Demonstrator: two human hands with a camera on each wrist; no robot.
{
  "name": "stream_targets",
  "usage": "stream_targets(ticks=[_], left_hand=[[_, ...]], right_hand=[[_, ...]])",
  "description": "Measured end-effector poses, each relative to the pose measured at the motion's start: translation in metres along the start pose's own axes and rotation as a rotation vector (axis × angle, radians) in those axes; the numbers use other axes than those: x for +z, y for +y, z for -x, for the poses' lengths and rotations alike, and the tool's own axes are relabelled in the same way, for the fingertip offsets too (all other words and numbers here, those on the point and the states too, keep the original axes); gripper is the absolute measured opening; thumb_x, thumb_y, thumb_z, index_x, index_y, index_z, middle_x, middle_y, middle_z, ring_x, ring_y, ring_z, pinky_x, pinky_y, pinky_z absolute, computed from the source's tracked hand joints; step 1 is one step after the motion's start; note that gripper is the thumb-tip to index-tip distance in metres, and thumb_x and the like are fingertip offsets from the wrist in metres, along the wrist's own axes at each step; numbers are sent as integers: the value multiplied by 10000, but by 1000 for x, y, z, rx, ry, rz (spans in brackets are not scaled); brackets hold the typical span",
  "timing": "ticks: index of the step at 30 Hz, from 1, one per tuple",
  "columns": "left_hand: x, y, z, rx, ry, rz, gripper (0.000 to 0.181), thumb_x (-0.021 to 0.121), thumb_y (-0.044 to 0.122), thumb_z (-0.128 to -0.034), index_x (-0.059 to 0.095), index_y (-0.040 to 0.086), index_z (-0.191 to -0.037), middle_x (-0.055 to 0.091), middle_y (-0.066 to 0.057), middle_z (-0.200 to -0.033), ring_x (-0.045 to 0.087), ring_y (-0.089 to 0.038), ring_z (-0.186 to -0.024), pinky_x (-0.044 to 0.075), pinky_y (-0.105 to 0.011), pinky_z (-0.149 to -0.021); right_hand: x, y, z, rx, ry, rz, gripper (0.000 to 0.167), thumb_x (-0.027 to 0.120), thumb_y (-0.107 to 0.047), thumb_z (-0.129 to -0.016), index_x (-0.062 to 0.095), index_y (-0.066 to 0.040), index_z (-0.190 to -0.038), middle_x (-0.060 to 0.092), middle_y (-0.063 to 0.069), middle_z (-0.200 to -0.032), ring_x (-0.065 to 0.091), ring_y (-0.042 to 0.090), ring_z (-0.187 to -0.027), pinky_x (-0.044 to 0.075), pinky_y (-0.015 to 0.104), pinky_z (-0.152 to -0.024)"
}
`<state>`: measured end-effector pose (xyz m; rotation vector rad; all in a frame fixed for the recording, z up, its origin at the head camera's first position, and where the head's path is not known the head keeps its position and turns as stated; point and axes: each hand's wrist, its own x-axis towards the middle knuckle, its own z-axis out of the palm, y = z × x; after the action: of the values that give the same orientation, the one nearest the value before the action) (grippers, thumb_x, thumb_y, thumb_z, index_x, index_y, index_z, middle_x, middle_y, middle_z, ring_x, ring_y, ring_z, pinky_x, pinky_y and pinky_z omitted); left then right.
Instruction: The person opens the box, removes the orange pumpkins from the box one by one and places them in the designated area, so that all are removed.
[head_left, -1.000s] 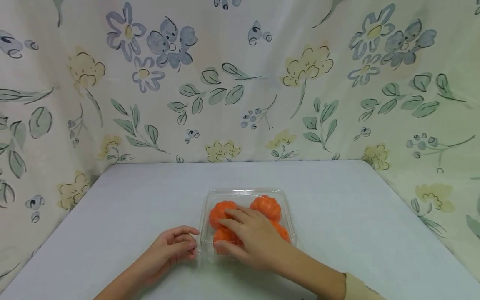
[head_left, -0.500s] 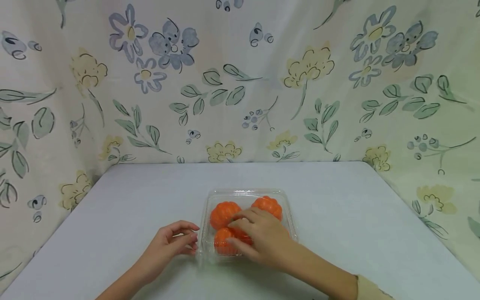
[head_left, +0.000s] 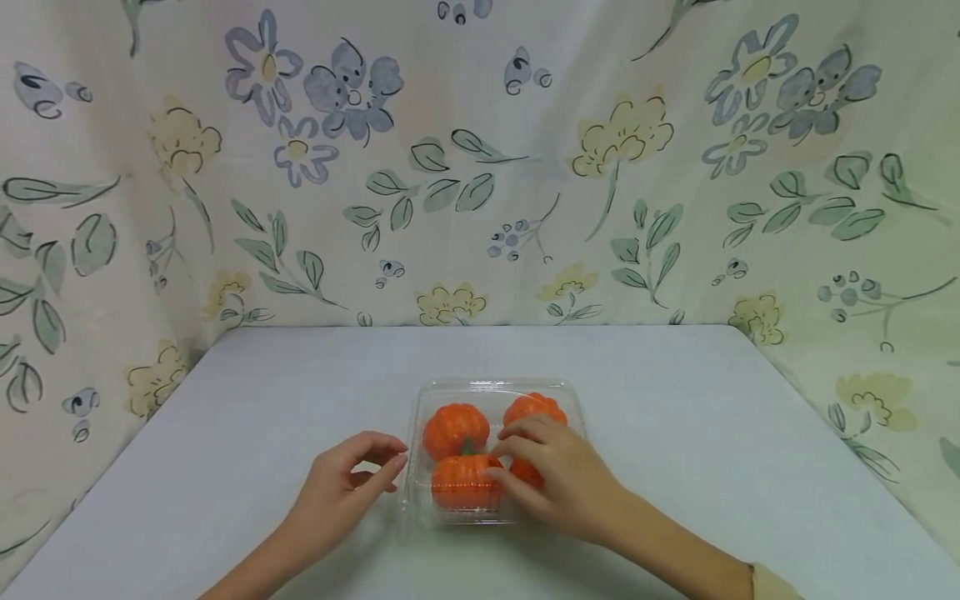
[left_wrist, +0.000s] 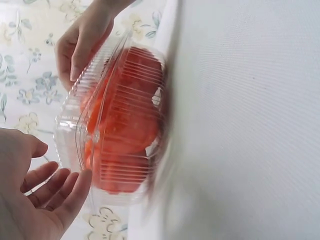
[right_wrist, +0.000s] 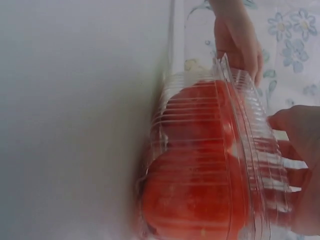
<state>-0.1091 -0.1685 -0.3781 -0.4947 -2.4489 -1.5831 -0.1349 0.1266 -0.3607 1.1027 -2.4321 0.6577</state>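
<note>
A clear plastic clamshell box [head_left: 497, 385] stands on the table with its lid over the base. Inside it are several orange pumpkins [head_left: 454, 427], seen through the ribbed walls in both wrist views. My left hand [head_left: 337, 487] is just beside the box's left edge, fingers bent loosely and holding nothing; in the left wrist view the fingertips [left_wrist: 82, 180] are close to the rim. Over the right part of the lid lies my right hand [head_left: 558, 475], fingers spread and slightly bent, hiding part of the pumpkins there. Whether its fingertips press the lid is unclear.
The white table [head_left: 315, 367] extends around the box on all sides. Behind it and along both sides hangs a floral curtain [head_left: 480, 275].
My right hand has slid rightward across the lid, uncovering the front left pumpkin. My left hand has risen slightly, its thumb and fingers spreading near the box edge. The box has stayed put.
</note>
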Motion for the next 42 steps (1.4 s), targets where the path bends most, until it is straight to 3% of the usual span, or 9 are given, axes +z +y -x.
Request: stream_targets(ticks=[6, 11, 18, 23, 29, 37, 42], left_hand=[[7, 7, 1, 300, 45, -255, 249, 809, 10, -898, 737, 172, -1073, 701, 87, -1022, 658, -69, -906, 622, -259, -760], [13, 12, 2, 426, 19, -352, 282, 841, 54, -882, 743, 162, -1123, 657, 125, -1115, 631, -75, -1014, 616, -272, -847], [26, 19, -3, 615, -14, -530, 236, 761, 323, -988, 752, 134, -1129, 694, 90, -1081, 615, -96, -1010, 565, -312, -857], [39, 24, -10, 711, -34, -619, 261, 830, 317, -909, 761, 148, -1096, 714, 82, -1045, 633, -110, -989, 559, -326, -847], [55, 32, -16, 806, -53, -717, 300, 897, 296, -838, 758, 149, -1059, 727, 67, -1028, 654, -126, -969, 569, -298, -848], [74, 41, -23, 832, -101, -797, 318, 852, 370, -889, 769, 145, -1098, 738, 46, -1048, 666, -123, -974, 571, -267, -853], [88, 45, -27, 872, -89, -846, 341, 830, 411, -901, 767, 156, -1118, 737, 48, -1059, 669, -115, -956, 572, -252, -848]], right_hand=[[-6, 8, 9, 7, 51, -11, 159, 860, -205, -878, 788, -171, -1016, 714, -92, -1087, 656, 107, -1062, 616, 344, -900], [-11, 14, 17, -10, 104, -46, 175, 874, -159, -858, 778, -193, -1000, 695, -119, -1070, 643, 83, -1028, 622, 321, -858], [-18, 24, 28, -21, 186, -84, 236, 858, -72, -850, 770, -215, -1016, 699, -110, -1097, 632, 119, -1043, 531, 156, -920], [-25, 32, 34, 21, 224, -122, 308, 849, 7, -816, 763, -204, -1024, 701, -102, -1087, 638, 129, -1040, 508, 127, -948], [-28, 41, 41, 86, 242, -178, 306, 826, 51, -830, 755, -167, -1033, 719, -97, -1030, 648, 119, -961, 570, 229, -789], [-26, 52, 51, 94, 299, -269, 340, 767, 142, -846, 744, -125, -1056, 747, 24, -989, 662, 71, -903, 540, 137, -801], [-27, 57, 56, 153, 286, -339, 327, 730, 166, -873, 735, -101, -1063, 745, 32, -1001, 656, 41, -921, 569, 145, -792]])
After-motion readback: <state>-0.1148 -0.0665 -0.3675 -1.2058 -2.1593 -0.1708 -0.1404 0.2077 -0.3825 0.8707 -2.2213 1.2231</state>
